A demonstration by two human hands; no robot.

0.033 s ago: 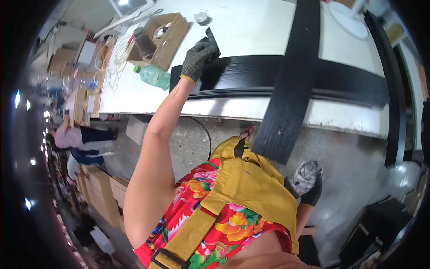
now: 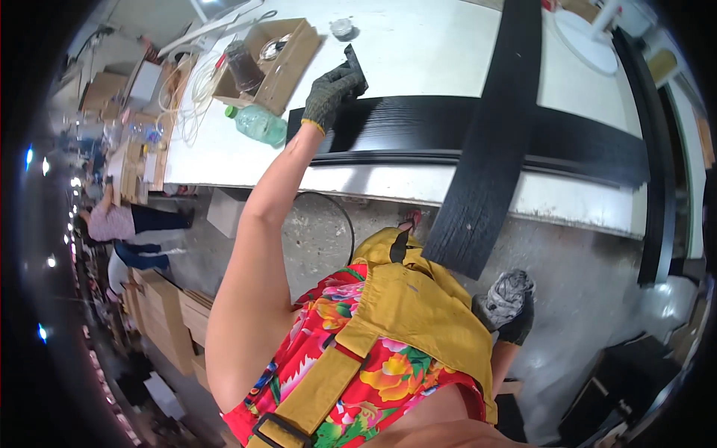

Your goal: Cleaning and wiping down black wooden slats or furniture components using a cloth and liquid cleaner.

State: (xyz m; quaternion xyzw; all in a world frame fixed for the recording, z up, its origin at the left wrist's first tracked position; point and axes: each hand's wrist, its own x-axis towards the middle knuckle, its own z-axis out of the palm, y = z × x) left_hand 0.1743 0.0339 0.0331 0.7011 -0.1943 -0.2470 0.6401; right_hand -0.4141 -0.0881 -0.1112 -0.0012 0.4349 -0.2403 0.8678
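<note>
My left hand [image 2: 327,95], in a dark glove with a yellow cuff, reaches out to the white table [image 2: 418,45]. It grips a small flat black piece [image 2: 355,63] held on edge at the left end of a long black wood-grain board [image 2: 567,138] lying across the table. A second black board [image 2: 489,149] lies crosswise over the first and overhangs the table's near edge. My right hand [image 2: 509,302], in a grey glove, hangs low beside my hip with its fingers curled and nothing seen in it.
A cardboard box [image 2: 287,63] with a brown bottle [image 2: 243,67] beside it stands at the table's left. A green plastic bottle [image 2: 258,123] lies near the board's end, a small round tin [image 2: 342,28] behind. Another person [image 2: 112,224] and stacked cartons [image 2: 164,313] are at left.
</note>
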